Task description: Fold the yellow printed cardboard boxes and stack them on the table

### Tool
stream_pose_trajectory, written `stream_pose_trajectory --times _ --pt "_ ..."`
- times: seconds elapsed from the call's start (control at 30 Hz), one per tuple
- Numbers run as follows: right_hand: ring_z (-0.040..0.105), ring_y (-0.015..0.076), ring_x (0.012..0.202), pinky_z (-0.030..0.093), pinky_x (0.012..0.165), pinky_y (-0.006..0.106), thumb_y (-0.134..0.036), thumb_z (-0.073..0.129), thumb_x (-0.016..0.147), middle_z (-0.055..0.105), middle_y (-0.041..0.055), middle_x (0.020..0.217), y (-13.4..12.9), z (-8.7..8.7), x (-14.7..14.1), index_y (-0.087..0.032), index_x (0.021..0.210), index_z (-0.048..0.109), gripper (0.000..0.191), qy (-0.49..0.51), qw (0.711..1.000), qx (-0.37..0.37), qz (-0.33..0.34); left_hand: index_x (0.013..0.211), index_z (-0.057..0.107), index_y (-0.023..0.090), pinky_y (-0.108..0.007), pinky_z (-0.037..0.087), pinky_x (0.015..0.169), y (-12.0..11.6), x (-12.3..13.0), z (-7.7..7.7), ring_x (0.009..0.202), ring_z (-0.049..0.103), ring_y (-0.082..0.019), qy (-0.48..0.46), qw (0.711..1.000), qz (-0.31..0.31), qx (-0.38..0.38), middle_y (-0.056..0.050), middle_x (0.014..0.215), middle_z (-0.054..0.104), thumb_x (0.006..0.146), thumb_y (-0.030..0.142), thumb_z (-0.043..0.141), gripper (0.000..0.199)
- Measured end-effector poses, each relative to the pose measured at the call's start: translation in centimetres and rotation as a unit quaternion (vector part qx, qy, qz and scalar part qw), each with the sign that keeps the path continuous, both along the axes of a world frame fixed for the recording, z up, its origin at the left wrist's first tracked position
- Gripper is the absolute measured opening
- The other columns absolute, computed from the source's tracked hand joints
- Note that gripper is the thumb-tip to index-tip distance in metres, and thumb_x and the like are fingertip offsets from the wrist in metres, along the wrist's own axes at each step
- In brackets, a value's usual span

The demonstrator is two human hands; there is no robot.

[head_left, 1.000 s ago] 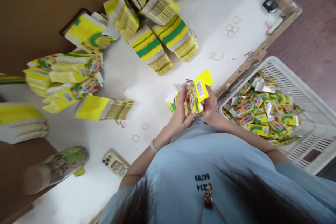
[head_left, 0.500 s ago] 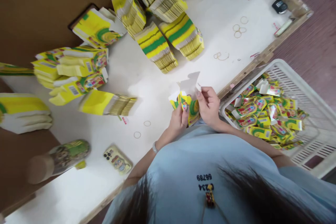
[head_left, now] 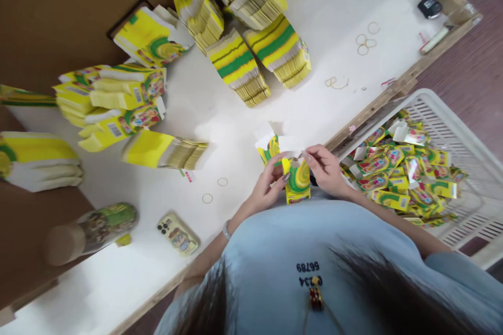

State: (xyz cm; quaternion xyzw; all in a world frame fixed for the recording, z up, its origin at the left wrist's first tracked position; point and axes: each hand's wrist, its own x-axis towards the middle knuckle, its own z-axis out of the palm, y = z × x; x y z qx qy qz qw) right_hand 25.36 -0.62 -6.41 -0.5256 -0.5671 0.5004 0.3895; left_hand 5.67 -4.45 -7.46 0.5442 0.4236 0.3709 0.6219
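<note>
We've got the small yellow carton (head_left: 299,180) in front of our shirt (head_left: 283,241), held up nr the edge of the white table (head_left: 223,120). Our L hand (head_left: 271,186) grips its side, thumb on the printed face, fingers curled behind; a yellow-green printed piece (head_left: 269,149) shows just past those fingers, can't tell if it's joined on. Our R hand (head_left: 325,170) is at the white flap (head_left: 291,143) on top, thumb & forefinger narrow, tips at its edge; can't tell if they pinch it. Just R of us, the white basket (head_left: 466,144) holds a heap of printed cartons (head_left: 408,167). Far side of table: two flat stacks w/ green stripes, L one (head_left: 236,70), R one (head_left: 277,49). Over L, a phone (head_left: 178,234) lies nr a lidded jar (head_left: 108,222), w/ a thin loop (head_left: 222,182) btwn phone & hands.
</note>
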Motion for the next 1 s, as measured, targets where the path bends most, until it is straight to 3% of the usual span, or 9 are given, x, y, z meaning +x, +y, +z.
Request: stream_pose_trajectory --times 0.13,0.23,0.3,0.37,0.43,0.53,0.63,0.73,1.0 --pt "0.058 0.0158 0.063 0.054 0.061 0.03 -0.063 0.057 0.098 0.062 0.0003 0.072 0.1 0.2 0.0 -0.025 0.085 0.063 0.041 0.004 1.0 0.004 -0.023 0.133 0.054 0.029 -0.039 0.063 0.09 1.2 0.6 0.4 0.104 0.075 -0.022 0.008 0.999 0.029 0.045 -0.01 0.122 0.073 0.109 0.05 0.046 0.033" --pt "0.072 0.0222 0.082 0.063 0.076 0.038 -0.057 0.059 0.099 0.075 0.0068 0.091 0.1 -0.1 0.5 -0.027 0.11 0.07 0.034 -0.008 0.999 0.034 -0.034 0.157 0.031 0.034 -0.038 0.064 0.084 1.5 1.1 0.3 0.096 0.076 -0.02 -0.001 0.997 0.062 0.049 -0.011 0.122 0.075 0.108 0.053 0.044 0.054" --pt "0.077 0.0251 0.093 0.065 0.085 0.043 -0.053 0.058 0.101 0.08 0.0095 0.103 0.3 -0.3 1.4 -0.029 0.118 0.073 0.034 -0.018 0.998 0.062 0.019 0.165 0.021 0.034 -0.035 0.063 0.071 1.5 1.1 0.4 0.085 0.076 -0.02 0.002 0.998 0.056 0.026 -0.012 0.125 0.075 0.108 0.058 0.04 0.065" --pt "0.079 0.0272 0.102 0.066 0.092 0.046 -0.057 0.064 0.096 0.081 0.0106 0.113 0.6 -0.4 2.4 -0.029 0.114 0.078 0.035 -0.024 0.99 0.095 0.097 0.159 0.041 0.032 -0.035 0.063 0.066 1.4 0.8 0.5 0.086 0.076 -0.022 0.016 0.999 0.039 0.01 -0.014 0.131 0.074 0.108 0.061 0.036 0.06" --pt "0.078 0.0299 0.112 0.064 0.1 0.048 -0.062 0.077 0.085 0.08 0.0121 0.121 0.8 -0.3 3.1 -0.028 0.111 0.079 0.043 -0.018 0.982 0.112 0.153 0.142 0.064 0.029 -0.038 0.065 0.078 1.5 0.6 0.8 0.099 0.076 -0.025 0.035 0.998 0.043 0.019 -0.012 0.132 0.074 0.107 0.061 0.038 0.054" --pt "0.077 0.0278 0.113 0.065 0.097 0.045 -0.052 0.083 0.083 0.077 0.0121 0.128 0.9 0.4 2.8 -0.026 0.125 0.073 0.05 0.016 0.985 0.043 0.168 0.135 0.07 0.027 -0.041 0.063 0.097 1.9 0.5 1.1 0.11 0.075 -0.025 0.07 0.995 0.066 0.036 -0.01 0.126 0.078 0.106 0.056 0.047 0.047" --pt "0.079 0.0201 0.096 0.067 0.079 0.033 -0.032 0.078 0.088 0.077 0.0075 0.12 0.8 1.4 1.8 -0.026 0.136 0.061 0.051 0.08 0.975 -0.103 0.181 0.141 0.067 0.026 -0.037 0.064 0.093 2.1 0.5 1.4 0.104 0.077 -0.022 0.08 0.995 0.054 0.028 -0.011 0.126 0.078 0.106 0.055 0.049 0.049" --pt "0.078 0.0172 0.093 0.066 0.076 0.029 -0.023 0.077 0.084 0.077 0.0045 0.115 1.3 2.3 1.7 -0.024 0.131 0.061 0.049 0.121 0.959 -0.167 0.194 0.141 0.067 0.026 -0.037 0.062 0.096 2.2 0.5 1.5 0.104 0.076 -0.022 0.076 0.995 0.054 0.033 -0.011 0.125 0.078 0.106 0.054 0.051 0.048" --pt "0.078 0.0183 0.098 0.067 0.083 0.035 -0.039 0.075 0.091 0.083 0.0033 0.109 2.6 2.2 2.7 -0.027 0.131 0.073 0.042 0.185 0.919 -0.228 0.262 0.155 0.053 0.026 -0.039 0.064 0.078 1.7 -0.1 1.2 0.079 0.073 -0.022 0.119 0.991 0.0 0.063 -0.007 0.094 0.078 0.11 0.049 0.035 0.053"
